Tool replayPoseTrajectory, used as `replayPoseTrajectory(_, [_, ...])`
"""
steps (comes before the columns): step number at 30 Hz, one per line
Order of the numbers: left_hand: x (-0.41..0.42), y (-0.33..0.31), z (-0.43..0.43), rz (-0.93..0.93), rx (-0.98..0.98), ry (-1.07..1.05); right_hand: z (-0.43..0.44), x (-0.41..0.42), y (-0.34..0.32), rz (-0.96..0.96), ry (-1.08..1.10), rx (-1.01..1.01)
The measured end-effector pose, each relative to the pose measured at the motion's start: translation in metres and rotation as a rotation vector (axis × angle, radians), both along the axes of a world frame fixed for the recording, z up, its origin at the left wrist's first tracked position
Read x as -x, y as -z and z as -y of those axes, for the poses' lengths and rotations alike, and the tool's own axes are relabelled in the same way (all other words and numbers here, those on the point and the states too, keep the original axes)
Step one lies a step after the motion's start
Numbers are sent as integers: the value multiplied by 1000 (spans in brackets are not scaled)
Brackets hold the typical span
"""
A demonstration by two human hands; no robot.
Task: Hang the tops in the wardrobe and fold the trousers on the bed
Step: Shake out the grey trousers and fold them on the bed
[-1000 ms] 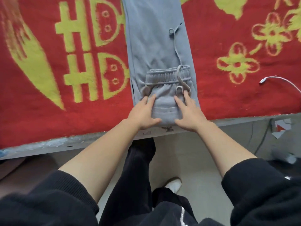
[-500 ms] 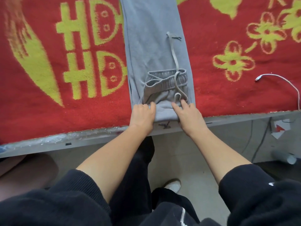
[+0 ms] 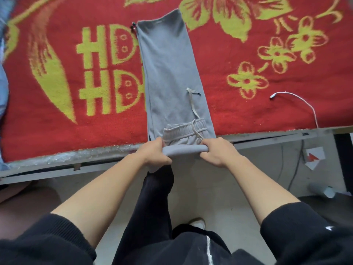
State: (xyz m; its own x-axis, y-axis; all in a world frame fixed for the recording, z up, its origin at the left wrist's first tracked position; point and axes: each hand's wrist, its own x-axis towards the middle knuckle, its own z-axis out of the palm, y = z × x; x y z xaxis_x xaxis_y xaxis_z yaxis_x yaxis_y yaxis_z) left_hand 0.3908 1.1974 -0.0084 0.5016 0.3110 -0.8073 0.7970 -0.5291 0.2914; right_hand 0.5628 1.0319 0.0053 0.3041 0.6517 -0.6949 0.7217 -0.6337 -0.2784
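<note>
Trousers: the grey trousers (image 3: 172, 73) lie lengthwise on the red blanket (image 3: 57, 134), legs stretching away from the grip, near end at the bed edge.
Fold: the waistband (image 3: 186, 129) is doubled over just beyond the knuckles; its drawstring (image 3: 193, 104) trails up the leg.
Left hand: the left hand (image 3: 154, 153) is clenched on the left corner of the near fold.
Right hand: the right hand (image 3: 217, 152) is clenched on the right corner.
Change: a second ago both palms pressed flat on the fold; now they pinch it and raise it off the edge.
Meaning: I judge the next fold away from the body is starting.
Outward: a white cable (image 3: 298, 101) lies well right of the grip.
</note>
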Motion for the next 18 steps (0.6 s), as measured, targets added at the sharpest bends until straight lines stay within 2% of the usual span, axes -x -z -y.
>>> replayPoseTrajectory(5, [-24,-24,-42,10,210,-65,-21,-28,-22,-4,90,-89])
replayPoseTrajectory(9, [-41,-27,-94,164,295,-304,-62,-67,-25,-59,330,-216])
replayPoseTrajectory(11, [-54,-21,-119,281,234,-499,-88,-86,-21,-27,442,-289])
replayPoseTrajectory(13, [-69,-8,-140,366,80,-659,-116,-102,-12,-27,566,-354])
replayPoseTrajectory(15, [-84,10,-155,394,-87,-744,-143,-117,1,-27,665,-395])
replayPoseTrajectory(18, [-99,40,-166,342,-169,-825,-179,-131,30,-35,760,-382])
